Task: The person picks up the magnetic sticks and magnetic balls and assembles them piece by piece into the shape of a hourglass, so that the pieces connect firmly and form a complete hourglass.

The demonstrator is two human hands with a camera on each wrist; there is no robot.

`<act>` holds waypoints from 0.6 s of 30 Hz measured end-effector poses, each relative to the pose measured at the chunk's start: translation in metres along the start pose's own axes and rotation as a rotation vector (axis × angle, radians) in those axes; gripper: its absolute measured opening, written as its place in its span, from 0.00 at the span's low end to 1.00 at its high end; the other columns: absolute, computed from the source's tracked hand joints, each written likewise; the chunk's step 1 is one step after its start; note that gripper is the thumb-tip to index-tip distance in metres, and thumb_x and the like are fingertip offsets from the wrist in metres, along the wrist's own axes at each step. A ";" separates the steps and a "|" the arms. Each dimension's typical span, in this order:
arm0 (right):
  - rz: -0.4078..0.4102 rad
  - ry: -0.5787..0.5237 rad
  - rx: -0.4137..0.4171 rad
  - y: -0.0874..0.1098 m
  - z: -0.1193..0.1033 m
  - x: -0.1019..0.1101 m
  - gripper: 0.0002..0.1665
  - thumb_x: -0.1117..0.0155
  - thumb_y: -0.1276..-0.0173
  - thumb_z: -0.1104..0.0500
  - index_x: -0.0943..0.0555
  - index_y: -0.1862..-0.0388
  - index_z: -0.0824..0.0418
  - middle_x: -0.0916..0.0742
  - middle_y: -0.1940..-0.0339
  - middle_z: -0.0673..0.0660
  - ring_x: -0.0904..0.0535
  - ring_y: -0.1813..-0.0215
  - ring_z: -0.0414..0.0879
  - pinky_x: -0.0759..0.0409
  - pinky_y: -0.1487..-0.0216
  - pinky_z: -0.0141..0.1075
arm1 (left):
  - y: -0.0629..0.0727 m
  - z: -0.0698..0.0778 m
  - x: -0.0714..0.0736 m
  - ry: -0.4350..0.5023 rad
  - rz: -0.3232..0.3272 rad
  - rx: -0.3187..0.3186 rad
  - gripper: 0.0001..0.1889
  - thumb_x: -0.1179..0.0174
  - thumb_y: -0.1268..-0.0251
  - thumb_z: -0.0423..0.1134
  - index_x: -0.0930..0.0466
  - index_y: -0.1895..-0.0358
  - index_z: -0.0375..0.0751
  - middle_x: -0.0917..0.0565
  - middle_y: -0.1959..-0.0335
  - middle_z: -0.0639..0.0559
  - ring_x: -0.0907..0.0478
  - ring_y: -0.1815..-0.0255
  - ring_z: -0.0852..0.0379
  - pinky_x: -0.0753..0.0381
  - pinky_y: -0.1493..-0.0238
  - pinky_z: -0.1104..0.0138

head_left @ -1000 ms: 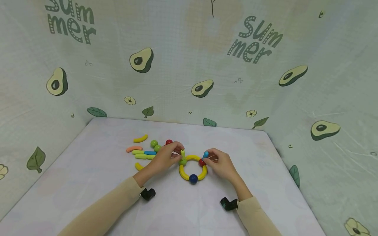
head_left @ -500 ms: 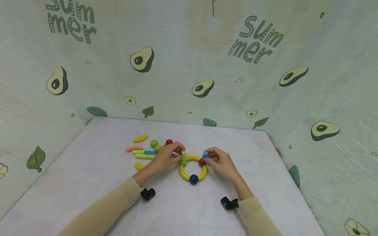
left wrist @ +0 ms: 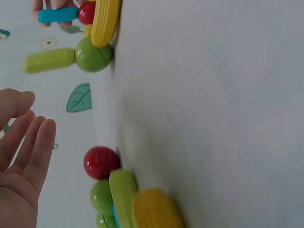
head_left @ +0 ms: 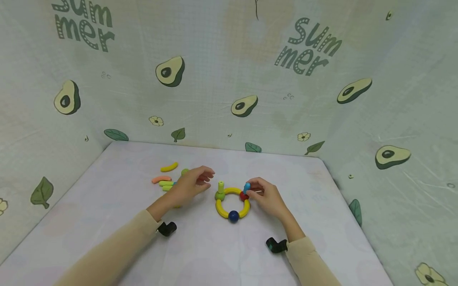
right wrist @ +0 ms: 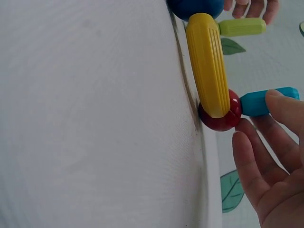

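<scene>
Within the right hand (head_left: 268, 199), a blue stick (right wrist: 255, 103) is partly covered

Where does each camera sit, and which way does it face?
Head: on the head, facing forward and down at the ring; left hand, right hand and both sleeves show.
Left wrist: on the wrist, looking past the left hand to the green stick; right hand partly shows.
Right wrist: on the wrist, looking at the right hand holding the blue stick; left hand partly shows.
Both wrist views share the two sticks.
</scene>
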State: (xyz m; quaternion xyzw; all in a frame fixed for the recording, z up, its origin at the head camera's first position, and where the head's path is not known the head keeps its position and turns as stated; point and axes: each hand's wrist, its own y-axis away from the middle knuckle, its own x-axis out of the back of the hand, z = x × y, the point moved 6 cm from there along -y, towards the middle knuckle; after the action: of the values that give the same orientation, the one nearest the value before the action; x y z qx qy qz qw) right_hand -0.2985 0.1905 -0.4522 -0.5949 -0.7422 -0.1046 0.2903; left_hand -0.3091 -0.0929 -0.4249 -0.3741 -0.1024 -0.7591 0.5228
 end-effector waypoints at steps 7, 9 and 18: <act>-0.010 0.005 -0.007 0.000 -0.001 -0.001 0.17 0.27 0.26 0.60 0.17 0.41 0.54 0.09 0.49 0.51 0.11 0.48 0.46 0.12 0.45 0.38 | 0.019 -0.027 0.041 -0.112 -0.009 0.038 0.23 0.27 0.31 0.34 0.19 0.35 0.42 0.13 0.41 0.48 0.17 0.41 0.48 0.14 0.41 0.53; -0.007 0.009 -0.010 0.000 -0.001 0.000 0.17 0.27 0.26 0.60 0.17 0.41 0.53 0.09 0.49 0.51 0.11 0.49 0.46 0.12 0.45 0.39 | 0.026 -0.036 0.047 -0.156 -0.036 0.053 0.23 0.26 0.32 0.36 0.19 0.36 0.43 0.13 0.40 0.49 0.18 0.40 0.46 0.15 0.40 0.52; -0.013 0.013 -0.012 0.000 -0.001 -0.001 0.17 0.27 0.26 0.60 0.17 0.40 0.53 0.09 0.48 0.51 0.11 0.48 0.47 0.12 0.43 0.42 | 0.046 -0.063 0.053 -0.304 -0.107 0.062 0.19 0.27 0.32 0.35 0.13 0.40 0.45 0.13 0.45 0.53 0.21 0.41 0.47 0.21 0.35 0.45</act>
State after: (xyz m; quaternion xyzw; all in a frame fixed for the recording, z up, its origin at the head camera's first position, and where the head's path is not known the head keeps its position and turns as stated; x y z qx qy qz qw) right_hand -0.2977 0.1896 -0.4518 -0.5910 -0.7435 -0.1148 0.2911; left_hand -0.3069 -0.1851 -0.4445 -0.4625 -0.2236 -0.7168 0.4716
